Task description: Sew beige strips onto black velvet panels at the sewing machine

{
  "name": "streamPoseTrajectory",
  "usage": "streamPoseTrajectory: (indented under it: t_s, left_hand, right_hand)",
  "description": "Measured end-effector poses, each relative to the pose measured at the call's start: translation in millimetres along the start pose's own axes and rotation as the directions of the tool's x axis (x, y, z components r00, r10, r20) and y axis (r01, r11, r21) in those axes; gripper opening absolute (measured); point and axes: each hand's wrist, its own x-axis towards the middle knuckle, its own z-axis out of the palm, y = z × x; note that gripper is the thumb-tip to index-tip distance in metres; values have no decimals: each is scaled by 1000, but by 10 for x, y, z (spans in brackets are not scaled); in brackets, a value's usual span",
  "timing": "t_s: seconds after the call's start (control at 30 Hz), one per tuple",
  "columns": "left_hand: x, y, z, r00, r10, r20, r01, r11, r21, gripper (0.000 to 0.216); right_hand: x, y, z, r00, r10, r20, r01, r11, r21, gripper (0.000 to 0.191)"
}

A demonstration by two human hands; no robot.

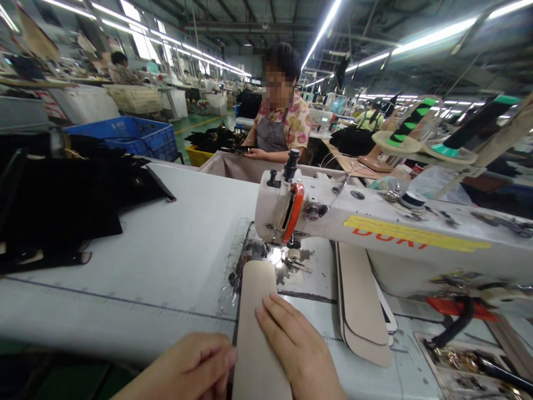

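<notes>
A long beige panel [259,333] with a rounded far end lies on the table, that end just in front of the sewing machine's [287,216] lit needle area. My right hand [297,344] rests on the panel's right side, fingers stretched out flat. At its left edge, my left hand [195,364] is closed, thumb and curled fingers pinching the edge low in the view. The fingertips under the edge are partly hidden. To the right, under the machine arm, a small stack of similar beige panels [364,300] lies on the table.
Black fabric pieces [62,205] are piled on the table's left. Metal hardware and a black strap [458,355] sit at the lower right. Thread cones [412,122] stand behind the machine. Across the table a co-worker [272,128] handles dark pieces near a blue crate [154,141].
</notes>
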Motion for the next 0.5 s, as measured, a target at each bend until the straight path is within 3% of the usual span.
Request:
streamPoseTrajectory:
  t_s: [0.03,0.07,0.1,0.17,0.23,0.33,0.5]
  left_hand:
    - [41,156,-81,996,64,-65,-51,982,179,46]
    - [103,292,-173,964,225,-139,-160,914,372,39]
    - [187,401,-266,895,418,-155,-280,798,534,31]
    - [410,528,-424,732,679,-53,-429,520,739,25]
    - [654,550,-523,651,753,96,-477,307,823,33]
    - [916,495,-571,631,747,210,-484,167,859,38]
    - [991,461,-560,634,748,197,-473,173,864,39]
  right_hand:
    - [18,65,-8,1000,22,-11,-22,999,-26,43]
    - [41,113,-4,998,53,-20,-54,997,-53,44]
    - [67,146,11,996,87,-23,-89,993,-77,46]
    - [127,176,58,991,134,4,-132,985,-110,47]
    - [183,186,106,989,143,41,-136,981,-135,46]
    - [238,204,143,992,127,18,-123,981,-150,44]
    - [257,235,149,992,126,11,-123,980,-154,43]
